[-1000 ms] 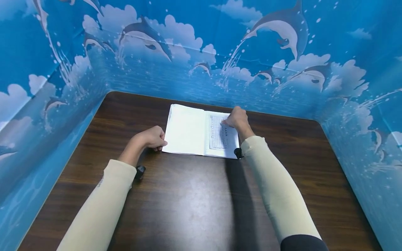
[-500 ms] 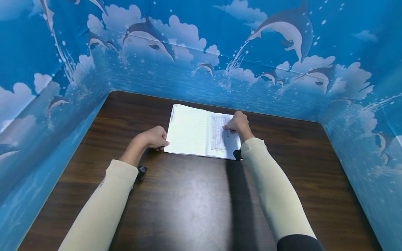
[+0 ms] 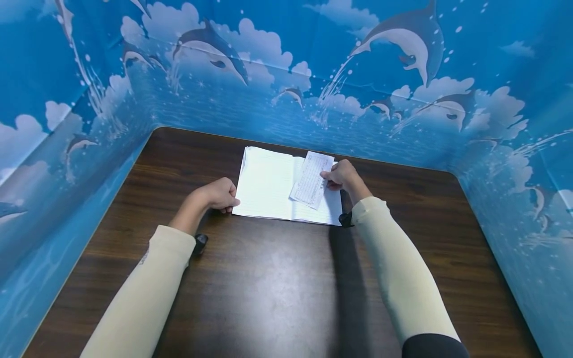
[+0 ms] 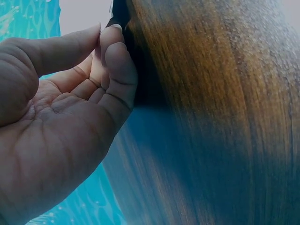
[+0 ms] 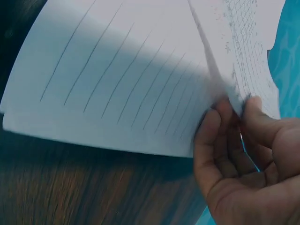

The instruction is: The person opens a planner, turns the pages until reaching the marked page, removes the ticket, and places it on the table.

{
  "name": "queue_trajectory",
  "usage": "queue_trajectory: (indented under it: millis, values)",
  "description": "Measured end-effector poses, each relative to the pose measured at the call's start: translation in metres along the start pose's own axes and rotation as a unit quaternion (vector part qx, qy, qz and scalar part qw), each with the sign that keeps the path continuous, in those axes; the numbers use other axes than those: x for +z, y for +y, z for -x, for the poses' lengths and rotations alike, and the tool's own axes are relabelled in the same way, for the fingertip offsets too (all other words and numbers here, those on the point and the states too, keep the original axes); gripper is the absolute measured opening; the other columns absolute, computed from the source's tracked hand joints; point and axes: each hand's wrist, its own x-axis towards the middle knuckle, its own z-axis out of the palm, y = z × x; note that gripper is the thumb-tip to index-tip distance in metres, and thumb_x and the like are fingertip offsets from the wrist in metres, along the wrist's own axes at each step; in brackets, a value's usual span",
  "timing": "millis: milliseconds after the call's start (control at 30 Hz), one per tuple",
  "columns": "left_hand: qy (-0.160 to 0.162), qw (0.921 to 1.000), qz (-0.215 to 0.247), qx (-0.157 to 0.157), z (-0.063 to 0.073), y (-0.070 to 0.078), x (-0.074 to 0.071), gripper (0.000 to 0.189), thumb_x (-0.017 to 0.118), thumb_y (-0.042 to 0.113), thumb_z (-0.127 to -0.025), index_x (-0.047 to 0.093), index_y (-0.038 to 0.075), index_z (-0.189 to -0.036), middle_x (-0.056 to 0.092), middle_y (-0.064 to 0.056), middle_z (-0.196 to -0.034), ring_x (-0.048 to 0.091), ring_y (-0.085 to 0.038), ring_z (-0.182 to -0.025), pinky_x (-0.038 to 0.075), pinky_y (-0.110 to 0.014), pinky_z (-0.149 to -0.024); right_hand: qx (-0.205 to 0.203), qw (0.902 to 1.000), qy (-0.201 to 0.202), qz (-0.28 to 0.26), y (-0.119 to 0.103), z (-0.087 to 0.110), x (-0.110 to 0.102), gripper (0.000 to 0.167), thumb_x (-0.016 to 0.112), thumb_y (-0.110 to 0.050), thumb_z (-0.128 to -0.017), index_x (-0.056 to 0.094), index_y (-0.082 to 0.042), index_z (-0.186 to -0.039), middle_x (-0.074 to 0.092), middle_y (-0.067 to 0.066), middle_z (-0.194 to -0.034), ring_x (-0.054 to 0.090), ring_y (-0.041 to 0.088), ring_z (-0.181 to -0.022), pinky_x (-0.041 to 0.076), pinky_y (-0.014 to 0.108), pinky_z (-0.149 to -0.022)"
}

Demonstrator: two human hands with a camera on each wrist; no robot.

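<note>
An open notebook (image 3: pixel 264 184) with white ruled pages lies near the far edge of the table. My left hand (image 3: pixel 218 194) pinches its lower left corner between thumb and curled fingers; in the left wrist view the page edge (image 4: pixel 84 16) meets the fingertips. A printed paper slip (image 3: pixel 312 180) with a grid of small marks is tilted over the right page. My right hand (image 3: pixel 343 177) pinches the slip's right edge. The right wrist view shows the slip (image 5: pixel 241 47) raised off the ruled page (image 5: pixel 117 79), between thumb and fingers.
The dark wooden table (image 3: pixel 268 278) extends toward me. A blue curtain (image 3: pixel 250 109) printed with dolphins stands round its back and sides. Each wrist wears a small black camera, one by the left sleeve (image 3: pixel 200 244).
My right hand has taken hold of the slip, which lay flat and straight on the right page. The slip is now lifted and turned aslant. My left hand stays at the notebook's corner.
</note>
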Motion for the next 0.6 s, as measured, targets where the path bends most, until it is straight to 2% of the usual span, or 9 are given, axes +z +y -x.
queue_trajectory:
  millis: [100, 200, 367, 467, 600]
  values:
    - [-0.001, 1.0000, 0.000, 0.000, 0.000, 0.000, 0.001, 0.039, 0.058, 0.008, -0.109, 0.056, 0.006, -0.070, 0.065, -0.004, -0.068, 0.057, -0.016, -0.065, 0.046, -0.028, -0.066, -0.008, 0.9994, -0.014, 0.029, 0.004, -0.002, -0.004, 0.032, 0.069, -0.030, -0.106, 0.069, 0.002, -0.110, 0.064, 0.003, -0.071, 0.059, 0.012, -0.061, 0.052, 0.025, -0.060]
    - [0.000, 1.0000, 0.001, -0.001, 0.000, 0.001, 0.001, 0.039, 0.058, 0.008, -0.109, 0.055, 0.007, -0.070, 0.065, -0.003, -0.068, 0.056, -0.016, -0.065, 0.045, -0.028, -0.066, -0.017, 0.9989, -0.028, 0.035, 0.008, -0.001, -0.010, 0.036, 0.069, -0.036, -0.106, 0.071, 0.000, -0.102, 0.065, 0.001, -0.066, 0.055, 0.011, -0.060, 0.048, 0.026, -0.060]
    - [-0.001, 1.0000, -0.003, 0.001, 0.001, 0.002, 0.001, 0.040, 0.057, 0.008, -0.109, 0.055, 0.007, -0.070, 0.065, -0.004, -0.069, 0.057, -0.016, -0.066, 0.047, -0.028, -0.068, -0.041, 0.9977, -0.050, 0.018, 0.011, 0.003, -0.024, 0.039, 0.069, -0.037, -0.106, 0.071, -0.006, -0.083, 0.065, 0.000, -0.063, 0.054, 0.011, -0.059, 0.052, 0.028, -0.065]
    - [-0.003, 1.0000, -0.004, 0.002, 0.002, 0.001, 0.001, 0.040, 0.057, 0.008, -0.109, 0.054, 0.007, -0.070, 0.066, -0.004, -0.070, 0.057, -0.016, -0.067, 0.048, -0.028, -0.068, -0.049, 0.9972, -0.054, 0.016, 0.012, 0.007, -0.035, 0.038, 0.068, -0.037, -0.106, 0.072, -0.007, -0.082, 0.066, 0.000, -0.065, 0.056, 0.011, -0.060, 0.055, 0.033, -0.073]
    - [-0.002, 1.0000, -0.002, 0.001, 0.000, 0.000, 0.001, 0.040, 0.058, 0.009, -0.109, 0.054, 0.008, -0.070, 0.065, -0.004, -0.071, 0.057, -0.016, -0.067, 0.048, -0.028, -0.068, -0.052, 0.9972, -0.051, 0.018, 0.017, 0.012, -0.052, 0.036, 0.067, -0.037, -0.107, 0.072, -0.006, -0.089, 0.067, 0.001, -0.069, 0.058, 0.012, -0.063, 0.057, 0.040, -0.084]
